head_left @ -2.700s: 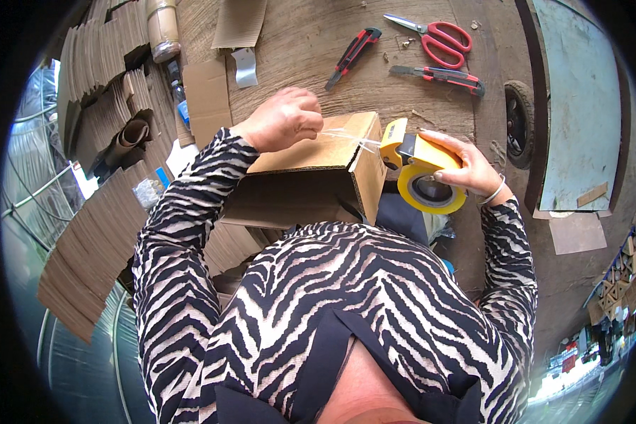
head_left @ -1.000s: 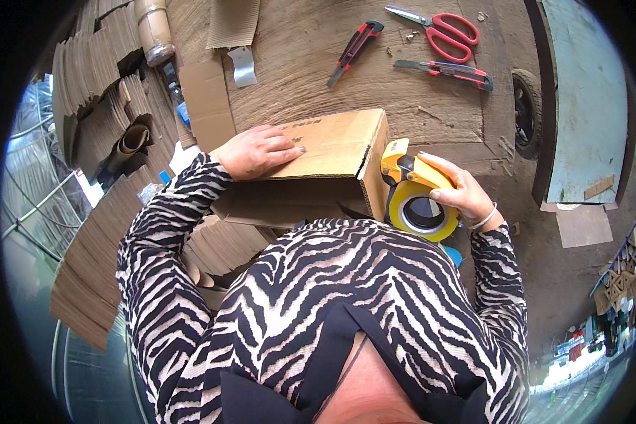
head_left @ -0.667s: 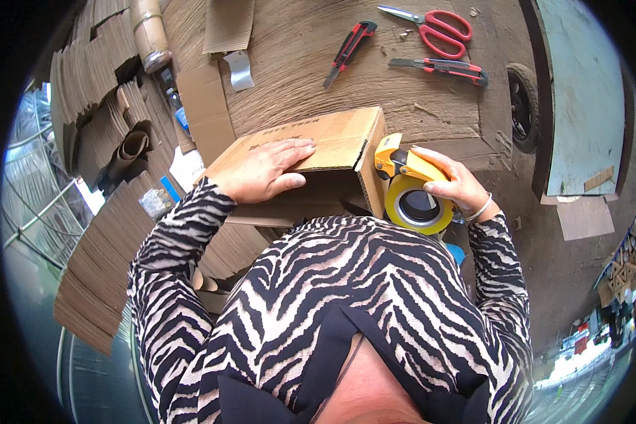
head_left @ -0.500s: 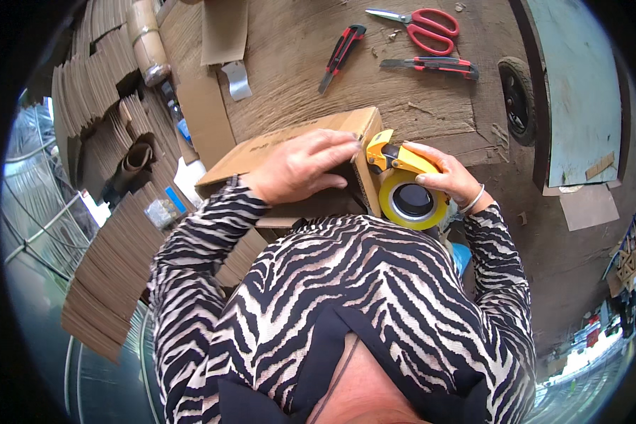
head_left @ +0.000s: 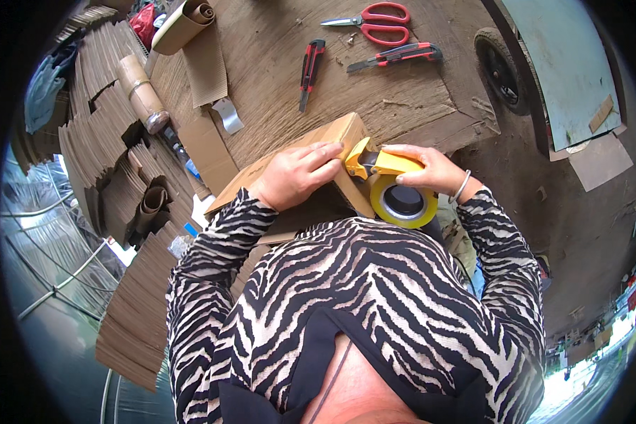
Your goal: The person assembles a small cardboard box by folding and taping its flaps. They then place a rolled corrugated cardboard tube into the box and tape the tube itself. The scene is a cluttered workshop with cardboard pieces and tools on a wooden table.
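One cardboard box [head_left: 337, 131] stands at the near side of the wooden desk [head_left: 261, 92], close against the person's torso, its open side apparently turned toward the body. The left hand [head_left: 297, 175] lies over its upper edge, fingers close together and bent toward the right-hand corner; whether they grip the edge, press on it or pinch tape, I cannot tell. The right hand [head_left: 431, 172] is clamped on a yellow tape dispenser [head_left: 397, 165], whose front end sits at that corner, just beside the left fingertips. A yellow tape roll [head_left: 379, 201] hangs in the dispenser toward the body.

The step in hand looks like starting or pressing down tape at the corner. The next move would call for the left hand to steady the box and secure the tape while the right keeps the dispenser close and square to the edge.

Farther out on the desk lie two red-and-black cutter knives [head_left: 311, 74] and red-handled scissors [head_left: 362, 22], apart from the box; stacked cardboard [head_left: 100, 134] stands to the left.

No tape strip can be made out; the left hand and sleeve cover much of the box, and the torso cuts off its lower part.
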Tool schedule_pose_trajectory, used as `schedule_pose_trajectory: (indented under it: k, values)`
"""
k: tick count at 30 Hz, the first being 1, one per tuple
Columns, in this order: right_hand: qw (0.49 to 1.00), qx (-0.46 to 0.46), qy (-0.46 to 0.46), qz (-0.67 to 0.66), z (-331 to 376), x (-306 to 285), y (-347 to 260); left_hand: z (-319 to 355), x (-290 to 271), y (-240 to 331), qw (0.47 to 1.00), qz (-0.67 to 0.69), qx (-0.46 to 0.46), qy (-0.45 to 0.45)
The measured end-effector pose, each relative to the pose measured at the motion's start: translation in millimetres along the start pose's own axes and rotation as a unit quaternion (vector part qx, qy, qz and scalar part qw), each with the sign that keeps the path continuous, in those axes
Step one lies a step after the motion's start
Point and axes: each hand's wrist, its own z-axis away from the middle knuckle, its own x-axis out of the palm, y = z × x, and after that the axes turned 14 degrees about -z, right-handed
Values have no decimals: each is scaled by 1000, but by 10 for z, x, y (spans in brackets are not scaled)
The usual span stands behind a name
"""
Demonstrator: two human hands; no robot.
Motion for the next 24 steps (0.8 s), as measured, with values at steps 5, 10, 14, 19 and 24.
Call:
schedule_pose_trajectory:
  k: [5, 10, 14, 19, 24]
  values:
    - [1000, 14, 19, -3, 95, 51, -9, -11, 51, -81, 999, -36, 26, -14]
    - [999, 8, 11, 30, 390, 69, 241, -6, 122, -159, 999, -39, 25, 15]
    - [998, 26, 65, 6, 602, 221, 328, 26, 189, -244, 999, -22, 14, 32]
    - [988, -16, 138, -69, 758, 569, 681, 23, 251, -331, 999, -27, 10, 45]
    - [953, -106, 187, -212, 791, 985, 1209, 65, 326, -397, 997, -4, 19, 74]
